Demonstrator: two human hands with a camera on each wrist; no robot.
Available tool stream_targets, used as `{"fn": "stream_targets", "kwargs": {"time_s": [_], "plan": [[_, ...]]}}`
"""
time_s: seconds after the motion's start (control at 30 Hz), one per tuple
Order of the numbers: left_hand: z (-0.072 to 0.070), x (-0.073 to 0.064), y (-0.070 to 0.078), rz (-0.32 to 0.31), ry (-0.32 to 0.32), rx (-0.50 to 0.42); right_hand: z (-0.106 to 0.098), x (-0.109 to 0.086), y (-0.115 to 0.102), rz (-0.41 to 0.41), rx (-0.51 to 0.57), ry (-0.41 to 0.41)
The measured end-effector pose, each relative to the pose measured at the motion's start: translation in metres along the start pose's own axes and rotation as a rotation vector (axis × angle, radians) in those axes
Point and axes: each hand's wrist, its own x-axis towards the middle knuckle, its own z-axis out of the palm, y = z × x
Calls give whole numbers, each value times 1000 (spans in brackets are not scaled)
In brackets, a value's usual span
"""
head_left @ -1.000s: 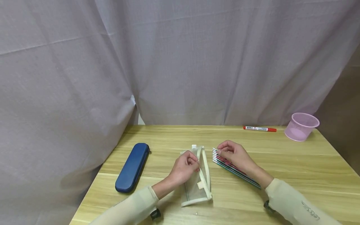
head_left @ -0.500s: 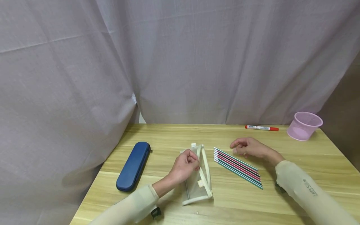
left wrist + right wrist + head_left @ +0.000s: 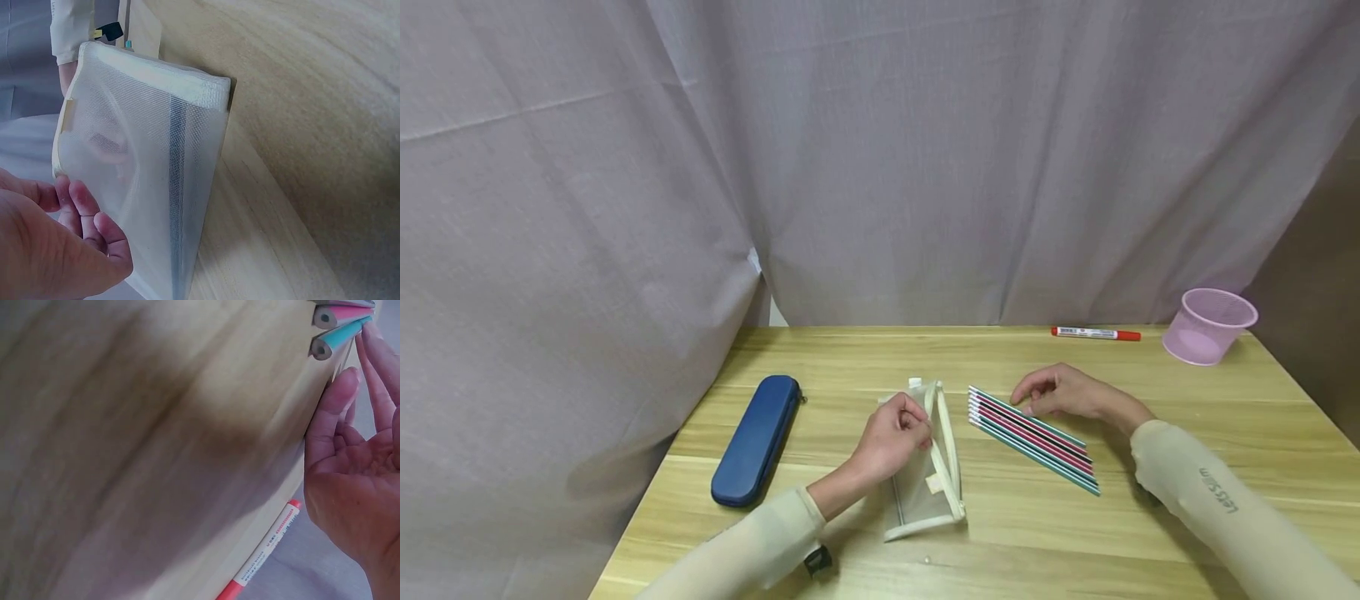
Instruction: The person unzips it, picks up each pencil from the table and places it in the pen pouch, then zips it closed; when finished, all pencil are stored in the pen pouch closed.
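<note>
A see-through mesh pencil pouch (image 3: 917, 492) with a cream zipper stands unzipped on the table. My left hand (image 3: 891, 437) pinches the near edge of its opening between thumb and fingers, also visible in the left wrist view beside the mesh wall (image 3: 150, 156). To the right of the pouch, several pencils (image 3: 1030, 437) in green, red and black lie side by side in a slanted row. At the far side of that row is my right hand (image 3: 1063, 392), a fingertip touching the outermost green pencil (image 3: 340, 337). The right thumb stands apart from the pencils.
A blue zippered case (image 3: 756, 442) lies at the left. Toward the back edge lies a red and white marker (image 3: 1093, 333), with a pink mesh pen holder (image 3: 1206, 333) to its right. A grey curtain (image 3: 880, 167) hangs behind the wooden table (image 3: 1037, 550).
My right hand has left the pencils' white ends, moved rightward off the row, then come back to touch the far pencil. The left hand keeps its pinch on the pouch.
</note>
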Motion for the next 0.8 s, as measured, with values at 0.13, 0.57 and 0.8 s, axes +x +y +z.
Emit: {"fn": "stream_targets", "kwargs": {"time_s": [0.13,0.57,0.8], "plan": [[0,0,1,1,2,-3,-1,0,-3,10,-4,-12],[-1,2,3,0,13,18,6,4,-23,120,-294,106],[-1,0,4,-14,23,30,10,4,-29,186,-371,136]]}}
